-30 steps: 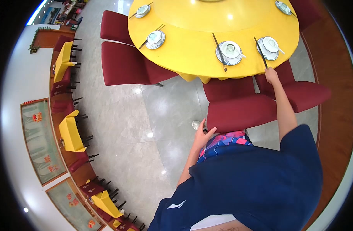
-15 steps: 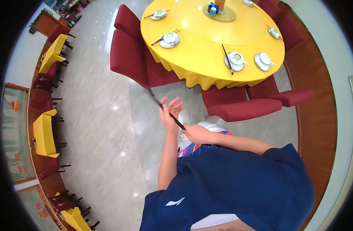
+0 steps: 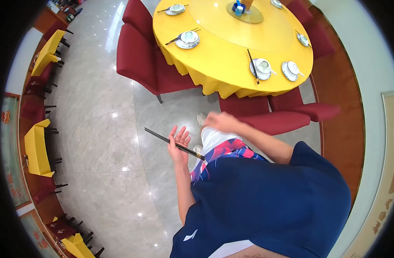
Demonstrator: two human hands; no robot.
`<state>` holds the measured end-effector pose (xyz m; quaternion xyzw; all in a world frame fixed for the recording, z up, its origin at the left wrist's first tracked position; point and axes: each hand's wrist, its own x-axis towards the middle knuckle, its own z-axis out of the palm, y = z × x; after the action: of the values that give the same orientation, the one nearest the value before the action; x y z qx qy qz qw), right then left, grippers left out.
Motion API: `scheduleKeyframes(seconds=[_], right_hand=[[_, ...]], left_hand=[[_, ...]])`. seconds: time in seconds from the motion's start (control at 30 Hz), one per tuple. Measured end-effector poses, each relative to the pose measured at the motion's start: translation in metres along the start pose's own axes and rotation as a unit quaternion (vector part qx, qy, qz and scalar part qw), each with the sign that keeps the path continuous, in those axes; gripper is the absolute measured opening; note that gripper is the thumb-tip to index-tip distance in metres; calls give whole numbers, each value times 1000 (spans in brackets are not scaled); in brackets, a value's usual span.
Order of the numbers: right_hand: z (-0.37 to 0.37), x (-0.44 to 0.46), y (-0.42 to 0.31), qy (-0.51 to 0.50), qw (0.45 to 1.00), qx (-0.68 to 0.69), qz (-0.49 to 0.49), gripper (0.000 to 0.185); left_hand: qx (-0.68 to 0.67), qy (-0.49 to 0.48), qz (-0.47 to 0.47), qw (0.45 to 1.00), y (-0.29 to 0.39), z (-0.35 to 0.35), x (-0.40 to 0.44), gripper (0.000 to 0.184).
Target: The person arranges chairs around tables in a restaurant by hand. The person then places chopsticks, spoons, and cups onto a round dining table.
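Observation:
A pair of black chopsticks (image 3: 191, 152) with a gold band near one end lies across my left hand (image 3: 178, 150). The thumb pins them against the palm while the other fingers stretch upward. My right hand (image 3: 222, 122) is off the chopsticks, to the right of my left hand and over my legs. Motion blurs its fingers, and I see nothing clearly held there. Beyond both hands stands a round table with a yellow cloth (image 3: 205, 64). A bowl on a plate (image 3: 263, 66), with dark chopsticks (image 3: 253, 66) beside it, sits near the table's front edge.
Red chairs (image 3: 139, 58) stand around the table; one red chair back (image 3: 272, 124) is close beyond my right hand. A glass turntable (image 3: 244, 28) carries a blue holder (image 3: 238, 7). Small yellow-clothed tables (image 3: 38, 148) line the left wall. Grey tiled floor (image 3: 102, 142) lies left of me.
My right hand has let go of the chopsticks and moved up and right. My left hand has shifted slightly left and down, still with the chopsticks. The view has moved a little forward.

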<state>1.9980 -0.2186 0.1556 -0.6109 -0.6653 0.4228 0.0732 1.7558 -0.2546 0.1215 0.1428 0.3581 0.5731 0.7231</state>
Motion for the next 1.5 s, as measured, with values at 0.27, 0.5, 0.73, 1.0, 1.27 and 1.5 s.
scheduleKeyframes(seconds=[0.27, 0.5, 0.73, 1.0, 1.27, 1.5], right_hand=[[-85, 70, 258, 398, 656, 500, 401, 44], [-94, 69, 314, 400, 615, 576, 360, 42], [-105, 107, 316, 367, 581, 612, 391, 43], [-85, 166, 283, 382, 582, 672, 252, 28], [-16, 243, 13, 87, 685, 719, 78, 24], [77, 280, -181, -33, 875, 479, -57, 26]], left_hand=[[46, -48, -51, 996, 29, 35, 72, 47], [116, -59, -109, 986, 50, 83, 156, 48], [155, -27, -156, 975, 48, 94, 197, 48], [132, 38, -142, 980, 65, 67, 220, 49], [63, -1, -78, 995, 125, 30, 254, 52], [95, -56, 37, 993, 256, -33, 262, 50]])
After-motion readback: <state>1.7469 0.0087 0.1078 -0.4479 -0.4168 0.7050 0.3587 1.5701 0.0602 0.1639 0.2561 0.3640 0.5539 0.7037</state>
